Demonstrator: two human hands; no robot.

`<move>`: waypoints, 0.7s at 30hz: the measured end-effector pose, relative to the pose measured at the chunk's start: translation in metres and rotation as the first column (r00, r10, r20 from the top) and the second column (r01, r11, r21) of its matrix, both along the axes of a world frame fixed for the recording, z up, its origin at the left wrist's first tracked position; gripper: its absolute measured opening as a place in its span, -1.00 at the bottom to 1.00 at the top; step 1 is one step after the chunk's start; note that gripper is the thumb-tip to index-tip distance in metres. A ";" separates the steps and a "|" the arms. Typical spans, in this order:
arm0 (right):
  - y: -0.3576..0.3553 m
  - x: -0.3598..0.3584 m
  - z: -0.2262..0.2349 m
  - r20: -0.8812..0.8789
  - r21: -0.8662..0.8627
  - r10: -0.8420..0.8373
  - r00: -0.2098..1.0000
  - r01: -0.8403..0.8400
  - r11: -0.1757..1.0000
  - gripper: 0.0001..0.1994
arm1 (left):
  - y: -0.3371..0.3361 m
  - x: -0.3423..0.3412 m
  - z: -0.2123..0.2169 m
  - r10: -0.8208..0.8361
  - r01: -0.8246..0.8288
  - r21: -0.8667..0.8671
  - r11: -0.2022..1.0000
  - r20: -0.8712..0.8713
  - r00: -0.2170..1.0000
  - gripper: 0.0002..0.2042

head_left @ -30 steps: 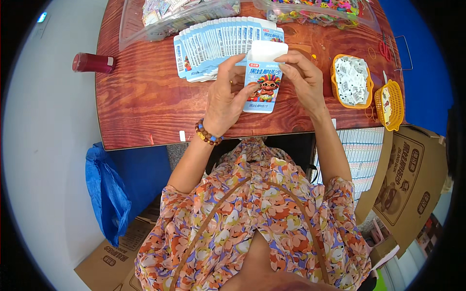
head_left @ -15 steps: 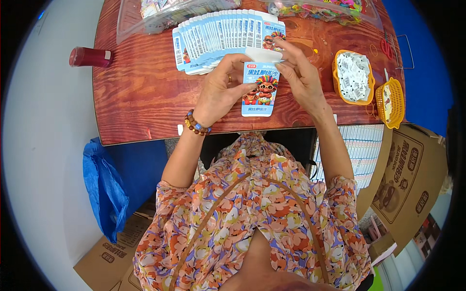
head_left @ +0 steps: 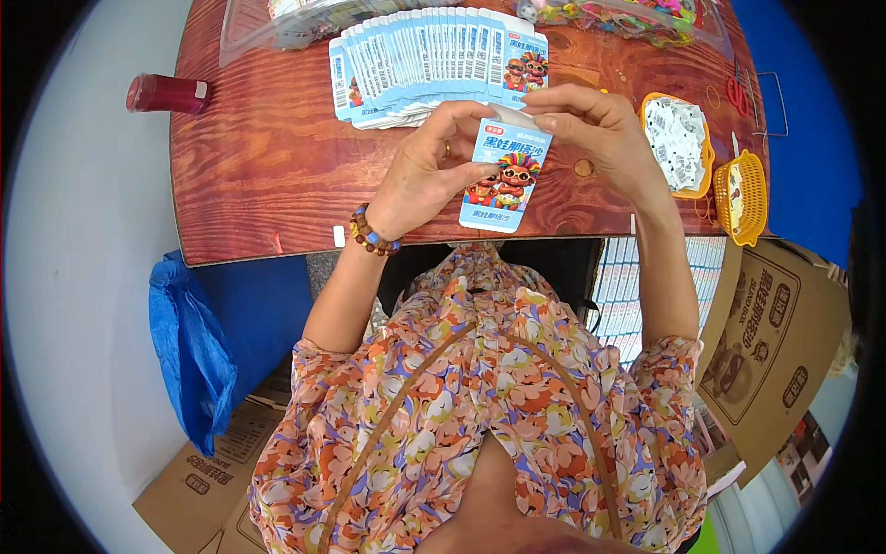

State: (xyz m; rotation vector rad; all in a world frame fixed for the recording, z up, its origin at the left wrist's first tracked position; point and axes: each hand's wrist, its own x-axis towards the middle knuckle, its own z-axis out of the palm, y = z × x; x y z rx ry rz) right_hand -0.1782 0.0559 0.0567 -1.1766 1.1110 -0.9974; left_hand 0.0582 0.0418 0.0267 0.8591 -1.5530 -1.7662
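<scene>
A small light-blue cardboard box [head_left: 507, 196], printed with two cartoon figures, is held upright above the table's near edge, its top tilted slightly right. My left hand [head_left: 420, 171] grips it from the left, thumb across the front and fingers behind. At the box's top, a pale flap [head_left: 513, 116] stands raised. The thumb and fingers of my right hand [head_left: 614, 138] close on that flap's right end. Just beyond my hands lies a fanned row of matching flat boxes [head_left: 415, 69], overlapping one another. The inside of the held box is hidden.
The red wood-grain table [head_left: 268, 166] carries a dark red jar [head_left: 168, 95] at left. Clear bins [head_left: 277, 37] stand along the back. On the right are a yellow basket of white packets [head_left: 676, 143], another yellow basket [head_left: 755, 198] and red scissors [head_left: 736, 95]. Cardboard cartons [head_left: 771, 332] stand below.
The box has tilted, its top leaning right, and shifted slightly right. My right hand has moved right and its grasp at the flap has changed. The flap now lies lower.
</scene>
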 end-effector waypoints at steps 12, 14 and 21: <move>-0.005 -0.004 0.007 -0.271 -0.067 0.126 0.954 -0.150 0.986 -0.84 | 0.001 -0.003 0.002 0.027 -0.025 -0.060 0.998 0.028 0.999 -0.48; -0.004 -0.005 0.007 -0.279 -0.079 0.136 0.950 -0.164 0.983 -0.83 | 0.002 -0.005 0.002 0.041 -0.040 -0.048 0.998 0.011 0.999 -0.47; 0.007 -0.002 0.008 -0.291 -0.141 0.107 0.951 -0.153 0.978 -0.77 | 0.006 -0.011 0.001 0.095 -0.097 -0.067 0.993 -0.027 0.995 -0.39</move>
